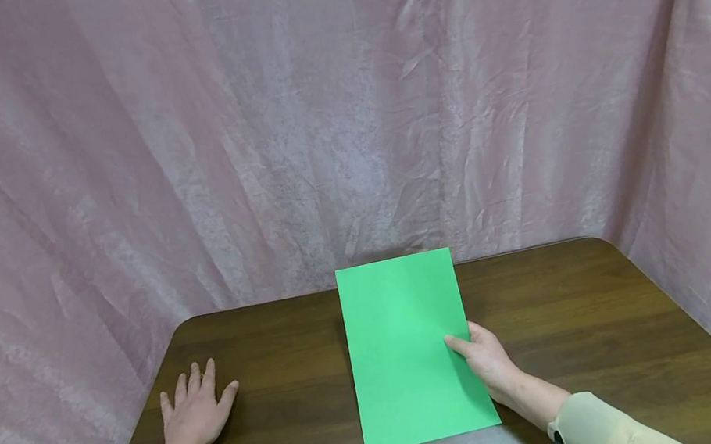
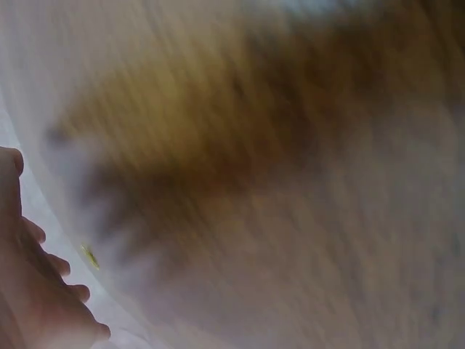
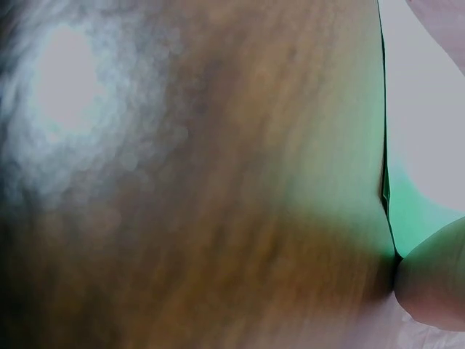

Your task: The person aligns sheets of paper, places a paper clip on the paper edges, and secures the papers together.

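Observation:
A flat green sheet (image 1: pixel 411 355) is held over the middle of the table in the head view. My right hand (image 1: pixel 493 366) pinches its right edge, thumb on the front face and the other fingers hidden behind. In the right wrist view, part of the green sheet (image 3: pixel 414 218) shows at the right side beside a fingertip of the right hand (image 3: pixel 436 280). My left hand (image 1: pixel 192 421) is spread at the table's left side, palm down with straight fingers, holding nothing. The left wrist view shows the left hand (image 2: pixel 36 283) at its left edge.
The brown wooden table (image 1: pixel 277 426) has rounded far corners. Pink curtains (image 1: pixel 320 101) hang behind it and along both sides. A bright reflection shows on the tabletop in the right wrist view.

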### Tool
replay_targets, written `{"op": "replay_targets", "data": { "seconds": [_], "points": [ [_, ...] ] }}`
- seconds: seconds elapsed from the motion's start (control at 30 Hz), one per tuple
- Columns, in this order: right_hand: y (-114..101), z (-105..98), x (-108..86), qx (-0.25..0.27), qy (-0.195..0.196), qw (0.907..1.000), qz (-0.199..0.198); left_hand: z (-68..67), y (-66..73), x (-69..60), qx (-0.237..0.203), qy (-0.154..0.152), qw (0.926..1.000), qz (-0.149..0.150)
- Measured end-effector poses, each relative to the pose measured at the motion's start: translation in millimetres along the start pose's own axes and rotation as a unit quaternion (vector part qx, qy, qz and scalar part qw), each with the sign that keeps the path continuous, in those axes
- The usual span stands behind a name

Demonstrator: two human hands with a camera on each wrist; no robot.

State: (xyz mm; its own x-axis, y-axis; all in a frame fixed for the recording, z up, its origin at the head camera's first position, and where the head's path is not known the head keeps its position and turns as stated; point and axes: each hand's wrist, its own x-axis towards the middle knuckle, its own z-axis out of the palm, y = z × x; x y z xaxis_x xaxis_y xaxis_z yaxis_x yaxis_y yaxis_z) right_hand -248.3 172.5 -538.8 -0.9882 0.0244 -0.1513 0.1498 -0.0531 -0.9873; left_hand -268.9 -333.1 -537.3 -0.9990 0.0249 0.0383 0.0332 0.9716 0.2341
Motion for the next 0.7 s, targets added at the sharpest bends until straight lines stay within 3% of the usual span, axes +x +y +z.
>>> {"op": "replay_targets", "data": {
  "seconds": [0.37,0.7],
  "points": [
    [-1.1,0.6,-1.1,0.000,-0.003,1.0000,-0.001,-2.7,-20.5,0.5,-0.001,-0.006,0.9999,-0.016],
    [-1.2,0.5,-2.0,-0.003,-0.002,1.0000,-0.003,-2.8,-23.2,4.4,-0.001,-0.017,0.9999,-0.002]
  ]
}}
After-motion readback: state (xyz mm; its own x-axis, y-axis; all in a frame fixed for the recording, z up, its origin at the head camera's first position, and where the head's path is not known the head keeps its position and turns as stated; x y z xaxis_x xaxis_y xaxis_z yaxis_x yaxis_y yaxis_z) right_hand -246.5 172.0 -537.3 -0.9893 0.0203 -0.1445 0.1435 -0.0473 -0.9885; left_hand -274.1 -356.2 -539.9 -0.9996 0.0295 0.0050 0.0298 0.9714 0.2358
